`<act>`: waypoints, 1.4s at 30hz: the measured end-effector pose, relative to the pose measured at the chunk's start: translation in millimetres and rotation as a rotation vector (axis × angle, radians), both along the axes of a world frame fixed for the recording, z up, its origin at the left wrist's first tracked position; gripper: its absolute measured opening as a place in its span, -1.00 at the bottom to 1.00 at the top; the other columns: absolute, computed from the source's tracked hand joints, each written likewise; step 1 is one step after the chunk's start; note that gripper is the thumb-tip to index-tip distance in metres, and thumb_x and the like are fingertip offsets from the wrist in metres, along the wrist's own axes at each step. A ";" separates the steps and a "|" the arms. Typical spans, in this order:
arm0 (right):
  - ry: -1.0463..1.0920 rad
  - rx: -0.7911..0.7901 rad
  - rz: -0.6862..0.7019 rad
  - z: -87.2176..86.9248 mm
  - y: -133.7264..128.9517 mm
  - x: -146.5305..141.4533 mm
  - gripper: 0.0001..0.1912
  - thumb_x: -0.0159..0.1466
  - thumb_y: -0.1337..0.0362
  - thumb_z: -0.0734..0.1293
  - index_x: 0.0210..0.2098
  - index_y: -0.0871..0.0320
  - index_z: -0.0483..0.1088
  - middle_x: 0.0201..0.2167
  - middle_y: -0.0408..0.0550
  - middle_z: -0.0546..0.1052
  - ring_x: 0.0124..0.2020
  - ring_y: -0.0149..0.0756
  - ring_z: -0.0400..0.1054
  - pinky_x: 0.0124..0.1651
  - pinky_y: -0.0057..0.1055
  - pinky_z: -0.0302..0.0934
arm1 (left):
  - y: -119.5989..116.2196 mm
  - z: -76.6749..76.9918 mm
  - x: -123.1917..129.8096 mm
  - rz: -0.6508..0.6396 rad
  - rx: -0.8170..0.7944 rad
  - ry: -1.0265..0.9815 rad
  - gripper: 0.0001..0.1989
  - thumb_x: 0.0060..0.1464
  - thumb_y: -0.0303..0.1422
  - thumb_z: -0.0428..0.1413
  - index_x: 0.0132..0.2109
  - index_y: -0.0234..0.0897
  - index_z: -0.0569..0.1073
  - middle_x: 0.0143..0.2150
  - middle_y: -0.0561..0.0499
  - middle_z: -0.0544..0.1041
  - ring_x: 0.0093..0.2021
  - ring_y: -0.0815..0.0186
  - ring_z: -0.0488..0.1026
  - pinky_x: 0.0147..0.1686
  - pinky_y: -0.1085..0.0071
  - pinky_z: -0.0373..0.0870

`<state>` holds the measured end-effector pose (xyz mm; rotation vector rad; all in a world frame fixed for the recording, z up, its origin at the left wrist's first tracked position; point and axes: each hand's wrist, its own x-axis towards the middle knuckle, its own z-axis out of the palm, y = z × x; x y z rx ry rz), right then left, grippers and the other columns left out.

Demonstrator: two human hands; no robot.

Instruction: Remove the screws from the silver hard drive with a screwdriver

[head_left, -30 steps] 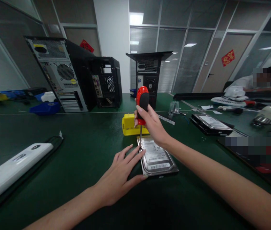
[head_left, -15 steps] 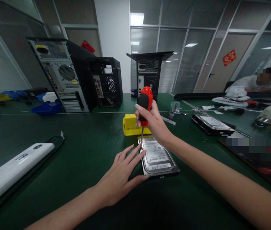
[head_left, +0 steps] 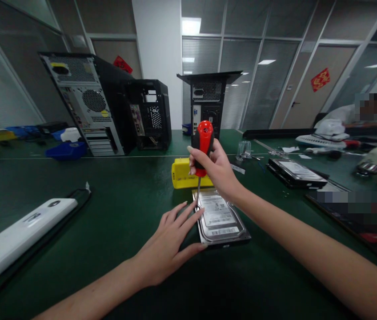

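A hard drive (head_left: pixel 218 215) lies label-up on the green table in front of me. My right hand (head_left: pixel 217 164) grips a red and black screwdriver (head_left: pixel 205 138) by its handle, holding it nearly upright. The shaft runs down to the left edge of the drive, where its tip is partly hidden by my fingers. My left hand (head_left: pixel 175 242) is open, with its fingers stretched over the drive's left side and the thumb at its near edge. Just behind the drive sits a yellow bin (head_left: pixel 183 173), partly covered by my right hand.
Computer cases (head_left: pixel 91 102) stand at the back. To the left lies a white power strip (head_left: pixel 25 238) with a black cable. Another hard drive (head_left: pixel 295 171) and a few small screws (head_left: pixel 286 194) are on the right. Far right, a person (head_left: pixel 368 113) leans over the table.
The screwdriver handle has turned about its axis, showing more red towards me. My right fingers have shifted slightly with it. The left hand and the drive keep their places.
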<state>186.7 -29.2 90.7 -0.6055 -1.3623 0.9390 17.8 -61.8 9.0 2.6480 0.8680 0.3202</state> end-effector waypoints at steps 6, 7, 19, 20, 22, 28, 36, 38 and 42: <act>0.005 -0.014 -0.047 -3.3 -1.8 -0.5 -0.60 0.17 0.18 0.36 -0.19 0.08 0.03 -0.54 -0.30 0.34 -0.58 -0.54 0.24 -0.46 -0.52 0.15 | -0.9 1.2 0.3 0.001 -0.013 0.013 -0.38 0.23 0.01 -0.13 0.35 0.07 -0.14 0.41 0.04 -0.10 0.37 -0.02 -0.16 0.21 -0.12 0.00; 0.003 -0.014 -0.065 -3.7 -2.7 -0.5 -0.57 0.16 0.16 0.37 -0.18 0.07 0.01 -0.54 -0.31 0.33 -0.59 -0.54 0.22 -0.47 -0.52 0.13 | -1.4 1.6 0.9 0.011 -0.009 0.012 -0.38 0.23 0.01 -0.13 0.35 0.08 -0.13 0.41 0.04 -0.09 0.37 -0.02 -0.15 0.21 -0.13 0.00; 0.122 -0.009 0.007 -9.1 4.2 -2.3 -0.72 0.22 0.08 0.27 -0.27 0.14 0.16 -0.46 -0.25 0.29 -0.51 -0.58 0.22 -0.30 -0.53 0.19 | -0.9 -6.0 1.0 0.037 0.060 0.007 -0.42 0.25 -0.04 -0.11 0.34 0.09 -0.09 0.39 0.04 -0.02 0.35 -0.02 -0.09 0.18 -0.15 0.09; 0.135 -0.008 0.007 -10.4 5.2 -2.0 -0.72 0.23 0.06 0.26 -0.25 0.13 0.17 -0.47 -0.26 0.28 -0.52 -0.58 0.21 -0.32 -0.53 0.19 | -1.5 -7.3 1.8 0.062 0.076 -0.013 -0.42 0.24 -0.04 -0.11 0.34 0.10 -0.08 0.38 0.04 0.00 0.35 -0.01 -0.07 0.17 -0.15 0.10; 0.154 -0.007 0.005 -13.1 6.9 -0.8 -0.67 0.22 0.04 0.26 -0.19 0.09 0.13 -0.52 -0.29 0.26 -0.56 -0.56 0.19 -0.39 -0.54 0.17 | -2.2 -9.3 3.2 0.098 0.093 -0.036 -0.43 0.24 -0.03 -0.11 0.33 0.11 -0.04 0.38 0.06 0.03 0.35 0.00 -0.05 0.17 -0.14 0.11; 0.213 -0.017 0.014 -17.2 12.1 3.4 -0.56 0.16 0.05 0.34 -0.20 0.04 0.00 -0.57 -0.35 0.28 -0.62 -0.54 0.17 -0.49 -0.55 0.12 | 0.9 -11.6 2.7 0.055 0.118 -0.002 -0.43 0.24 -0.05 -0.09 0.33 0.12 -0.05 0.37 0.06 0.05 0.34 -0.01 -0.02 0.16 -0.10 0.16; 0.173 -0.016 0.011 -15.5 11.3 8.1 -0.61 0.25 -0.09 0.15 -0.23 0.13 0.21 -0.54 -0.26 0.25 -0.58 -0.55 0.19 -0.41 -0.53 0.15 | -1.1 -21.4 5.6 0.121 0.200 -0.091 -0.45 0.24 -0.04 -0.10 0.32 0.12 -0.01 0.34 0.04 0.13 0.31 -0.01 0.06 0.15 -0.10 0.15; 0.191 -0.020 0.029 -14.9 11.9 10.1 -0.62 0.23 -0.09 0.19 -0.22 0.09 0.14 -0.59 -0.30 0.23 -0.60 -0.53 0.17 -0.46 -0.53 0.13 | -0.7 -22.5 5.9 0.138 0.190 -0.092 -0.45 0.23 -0.03 -0.09 0.32 0.13 0.00 0.34 0.05 0.13 0.31 -0.03 0.06 0.15 -0.13 0.13; 0.249 -0.072 0.108 -13.6 16.2 14.3 -0.53 0.15 -0.08 0.31 -0.20 0.03 0.00 -0.67 -0.38 0.18 -0.68 -0.49 0.11 -0.58 -0.53 0.06 | 4.9 -22.2 1.9 0.139 0.170 -0.062 -0.45 0.22 -0.06 -0.05 0.31 0.17 0.01 0.35 0.09 0.12 0.31 -0.03 0.05 0.15 -0.14 0.14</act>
